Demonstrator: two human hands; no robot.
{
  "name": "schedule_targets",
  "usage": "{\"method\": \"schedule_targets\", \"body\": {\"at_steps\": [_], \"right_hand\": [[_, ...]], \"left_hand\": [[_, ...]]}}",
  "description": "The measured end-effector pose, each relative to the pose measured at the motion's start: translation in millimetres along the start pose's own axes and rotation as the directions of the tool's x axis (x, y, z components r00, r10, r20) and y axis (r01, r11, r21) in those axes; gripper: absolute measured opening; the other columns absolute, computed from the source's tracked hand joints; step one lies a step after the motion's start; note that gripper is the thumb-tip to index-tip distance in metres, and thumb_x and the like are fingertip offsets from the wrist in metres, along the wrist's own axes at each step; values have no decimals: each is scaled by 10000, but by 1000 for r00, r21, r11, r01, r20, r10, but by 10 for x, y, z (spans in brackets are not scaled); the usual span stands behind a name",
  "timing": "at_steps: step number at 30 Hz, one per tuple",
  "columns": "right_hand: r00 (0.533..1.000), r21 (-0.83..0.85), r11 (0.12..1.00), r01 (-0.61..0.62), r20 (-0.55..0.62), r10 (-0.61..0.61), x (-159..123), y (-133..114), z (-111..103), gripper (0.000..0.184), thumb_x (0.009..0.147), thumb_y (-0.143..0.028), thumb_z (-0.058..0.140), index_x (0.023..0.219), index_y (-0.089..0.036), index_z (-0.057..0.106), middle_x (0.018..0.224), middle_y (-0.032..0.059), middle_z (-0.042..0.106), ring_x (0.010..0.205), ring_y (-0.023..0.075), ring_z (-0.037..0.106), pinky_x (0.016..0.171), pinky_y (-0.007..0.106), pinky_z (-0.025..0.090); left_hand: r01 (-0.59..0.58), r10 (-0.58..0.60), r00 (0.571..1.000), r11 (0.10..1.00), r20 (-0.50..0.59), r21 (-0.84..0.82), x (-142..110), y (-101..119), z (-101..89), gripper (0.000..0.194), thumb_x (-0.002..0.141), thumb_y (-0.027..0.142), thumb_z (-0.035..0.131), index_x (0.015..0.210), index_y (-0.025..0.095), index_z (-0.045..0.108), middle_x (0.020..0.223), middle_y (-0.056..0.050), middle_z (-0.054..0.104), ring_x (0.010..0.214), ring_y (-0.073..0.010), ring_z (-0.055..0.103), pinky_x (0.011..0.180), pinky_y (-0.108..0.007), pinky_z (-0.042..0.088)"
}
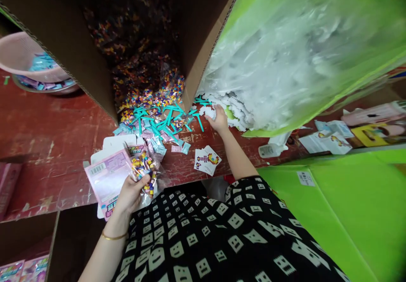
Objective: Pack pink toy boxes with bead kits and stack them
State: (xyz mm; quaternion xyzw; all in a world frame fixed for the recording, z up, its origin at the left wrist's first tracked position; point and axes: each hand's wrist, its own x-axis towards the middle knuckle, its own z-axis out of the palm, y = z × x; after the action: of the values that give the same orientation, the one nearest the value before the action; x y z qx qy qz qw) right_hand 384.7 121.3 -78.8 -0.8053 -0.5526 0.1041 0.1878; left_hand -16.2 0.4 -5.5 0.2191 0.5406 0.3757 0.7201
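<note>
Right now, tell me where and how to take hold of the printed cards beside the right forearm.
Best, probably, pinch the printed cards at their left edges, coming from the left: they lie flat and fanned out on the red table, and the right forearm crowds their right side.

The cards (207, 160) lie right of the bag (144, 165).

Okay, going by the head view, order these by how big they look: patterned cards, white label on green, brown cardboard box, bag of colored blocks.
1. Brown cardboard box
2. Bag of colored blocks
3. Patterned cards
4. White label
</note>
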Motion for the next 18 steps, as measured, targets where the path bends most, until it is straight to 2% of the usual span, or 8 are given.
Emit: {"method": "schedule_targets", "body": {"at_steps": [2, 3, 5, 6, 8, 12, 16, 18], "right_hand": [[991, 90, 994, -58, 123, 46, -356, 95, -114, 524, 804, -463, 718, 1172, -102, 625, 1182, 194, 652, 1085, 299, 617, 921, 395, 493], [973, 124, 987, -100, 220, 71, -557, 152, -157, 517, 739, -482, 773, 1081, -113, 656, 1045, 154, 691, 937, 261, 653, 820, 352, 518], [923, 145, 974, -175, 369, 111, -944, 261, -195, 566, 570, -457, 879, 979, -126, 672, 892, 85, 698, 745, 196, 643, 667, 287, 502], [907, 144, 969, -202, 401, 130, -1103, 305, -192, 579, 508, -427, 906, 946, -128, 673, 850, 60, 693, 698, 175, 628, 619, 264, 480], [904, 158, 958, -241, 397, 162, -1311, 366, -163, 495, 504, -397, 901, 853, -130, 674, 773, 32, 685, 646, 153, 606, 566, 240, 443], [924, 216, 942, -255, 341, 173, -1344, 391, -130, 270, 704, -376, 780, 720, -131, 668, 705, 51, 688, 620, 157, 609, 560, 240, 443], [938, 203, 953, -223, 310, 154, -1298, 299, -173, 173, 790, -307, 694, 754, -138, 703, 734, 68, 705, 660, 180, 634, 641, 272, 489], [956, 180, 961, -208, 245, 161, -1355, 270, -239, 213, 821, -330, 666, 882, -134, 722, 892, 110, 721, 822, 227, 659, 780, 326, 512]], "left_hand": [[20, -22, 999, 999, 46, 33, -10, 22, 31, 458, 521, 355, 944, 844, 106, 735, 873, -131, 763, 695, -225, 714, 582, -277, 589], [37, -41, 996, 998, 77, 55, -10, 23, 57, 453, 529, 351, 939, 847, 98, 738, 906, -150, 762, 755, -251, 725, 622, -294, 599], [81, -96, 984, 992, 151, 100, 2, -2, 129, 469, 546, 360, 929, 877, 87, 739, 932, -169, 760, 834, -281, 730, 686, -317, 606], [95, -117, 975, 988, 191, 123, 14, -27, 170, 486, 562, 367, 921, 911, 85, 735, 950, -169, 759, 863, -285, 729, 718, -327, 606], [78, -118, 960, 984, 255, 161, 43, -92, 251, 521, 594, 368, 905, 992, 90, 715, 999, -163, 754, 929, -287, 722, 786, -343, 598], [-41, -18, 956, 980, 293, 194, 86, -210, 341, 602, 632, 371, 886, 1124, 127, 638, 1098, -141, 735, 1005, -270, 707, 831, -330, 579], [-8, -41, 971, 979, 235, 204, 73, -252, 306, 663, 635, 450, 875, 1151, 155, 581, 1067, -125, 742, 907, -262, 731, 704, -299, 592], [23, -65, 979, 977, 196, 211, 61, -263, 260, 663, 617, 456, 886, 1128, 160, 585, 1037, -116, 748, 882, -258, 734, 682, -291, 593]]}}
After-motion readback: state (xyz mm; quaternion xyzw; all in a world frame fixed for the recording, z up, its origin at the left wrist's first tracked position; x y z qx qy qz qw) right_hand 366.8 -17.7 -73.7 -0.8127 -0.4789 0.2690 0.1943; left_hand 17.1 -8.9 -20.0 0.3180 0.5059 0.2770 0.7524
